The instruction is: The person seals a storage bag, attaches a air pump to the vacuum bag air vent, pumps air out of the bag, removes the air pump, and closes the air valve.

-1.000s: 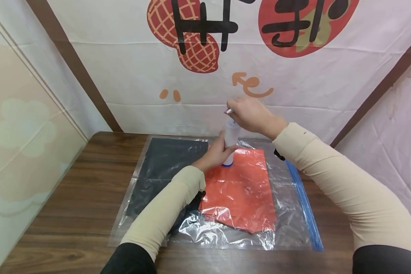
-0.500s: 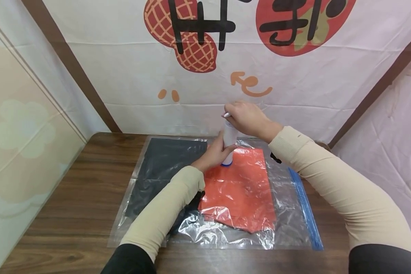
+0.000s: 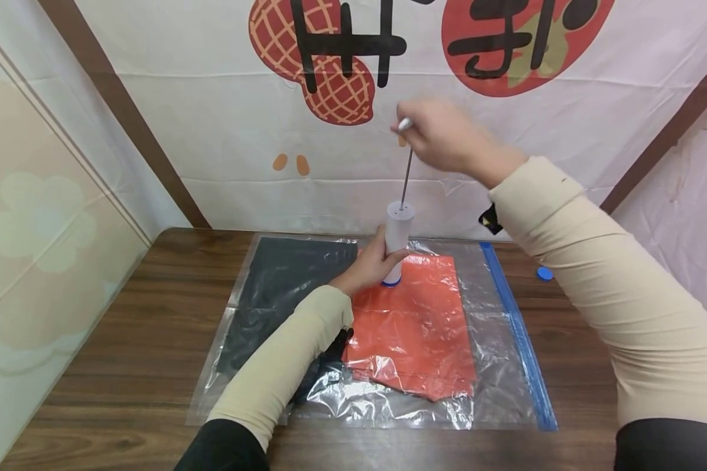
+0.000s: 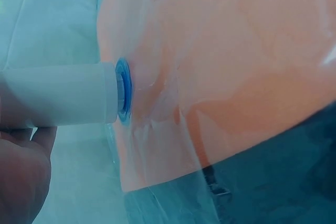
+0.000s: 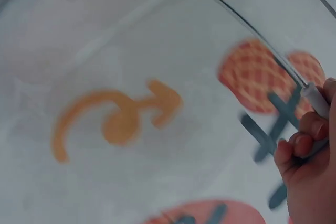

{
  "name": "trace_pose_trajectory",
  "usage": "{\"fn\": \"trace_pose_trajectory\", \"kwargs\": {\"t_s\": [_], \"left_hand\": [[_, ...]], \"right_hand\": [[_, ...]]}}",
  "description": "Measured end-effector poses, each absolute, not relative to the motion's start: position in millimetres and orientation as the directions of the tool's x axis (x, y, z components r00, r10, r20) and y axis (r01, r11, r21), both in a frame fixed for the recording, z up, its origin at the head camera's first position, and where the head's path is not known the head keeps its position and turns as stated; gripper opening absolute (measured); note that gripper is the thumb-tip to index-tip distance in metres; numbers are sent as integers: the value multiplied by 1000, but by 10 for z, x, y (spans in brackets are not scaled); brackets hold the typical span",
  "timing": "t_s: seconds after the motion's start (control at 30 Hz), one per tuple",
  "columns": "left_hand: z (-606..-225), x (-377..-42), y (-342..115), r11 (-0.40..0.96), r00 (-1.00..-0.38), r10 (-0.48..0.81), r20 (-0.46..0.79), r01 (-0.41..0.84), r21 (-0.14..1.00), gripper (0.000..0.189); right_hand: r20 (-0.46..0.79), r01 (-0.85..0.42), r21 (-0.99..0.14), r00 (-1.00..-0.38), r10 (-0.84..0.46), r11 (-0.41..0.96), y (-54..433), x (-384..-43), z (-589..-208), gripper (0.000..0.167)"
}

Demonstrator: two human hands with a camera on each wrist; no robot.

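A white hand pump (image 3: 398, 229) stands nearly upright on a clear vacuum storage bag (image 3: 497, 373). My left hand (image 3: 370, 267) grips its barrel low down. In the left wrist view the barrel (image 4: 63, 95) meets the bag at a blue valve ring (image 4: 124, 90). High above, my right hand (image 3: 448, 139) holds the white pump handle (image 3: 405, 123), with the thin metal rod (image 3: 407, 176) drawn far out of the barrel. The right wrist view shows fingers (image 5: 304, 145) curled round the handle. Inside the bag lie a folded orange-red cloth (image 3: 412, 333) and a dark one (image 3: 283, 281).
A blue zip strip (image 3: 521, 340) runs along the bag's right edge. On the wooden table (image 3: 112, 353) at the right lies a small blue cap (image 3: 544, 273). Right behind the table hangs a printed white curtain (image 3: 224, 131).
My right hand first lowered slightly at the barrel's top, then rose with the handle, pulling out the rod. The blue cap now shows beside the sleeve. My left hand keeps its grip.
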State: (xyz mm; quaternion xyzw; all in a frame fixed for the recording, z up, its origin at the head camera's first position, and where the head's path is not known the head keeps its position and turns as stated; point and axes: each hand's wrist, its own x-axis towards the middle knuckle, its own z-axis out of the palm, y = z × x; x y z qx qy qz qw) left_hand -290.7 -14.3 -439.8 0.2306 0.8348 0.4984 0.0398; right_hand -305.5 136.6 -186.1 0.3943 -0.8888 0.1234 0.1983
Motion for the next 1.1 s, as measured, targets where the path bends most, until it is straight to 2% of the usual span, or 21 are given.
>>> {"fn": "trace_pose_trajectory", "kwargs": {"t_s": [0.2, 0.37, 0.47, 0.63, 0.87, 1.1], "left_hand": [[-4404, -2913, -153, 401, -889, 430, 160, 346, 848, 66], [-4418, -2921, -162, 387, -880, 442, 174, 362, 848, 64], [-4412, -2919, -169, 373, -879, 444, 175, 359, 856, 64], [-4413, -2928, -183, 365, -880, 440, 179, 357, 860, 66], [-4435, -2949, -184, 344, -867, 454, 203, 381, 858, 66], [-4430, -2945, -176, 336, -860, 467, 206, 388, 858, 65]], "right_hand": [[496, -738, -28, -596, -632, 674, 1399, -2968, -1488, 27], [467, -758, -10, -580, -667, 652, 1369, -2979, -1525, 27], [444, -776, -4, -566, -694, 631, 1347, -3023, -1657, 26], [355, -780, -17, -590, -725, 626, 1335, -3089, -2005, 16], [258, -796, -26, -589, -766, 604, 1378, -3074, -2581, 9], [269, -787, -22, -599, -754, 617, 1393, -3046, -2865, 5]]}}
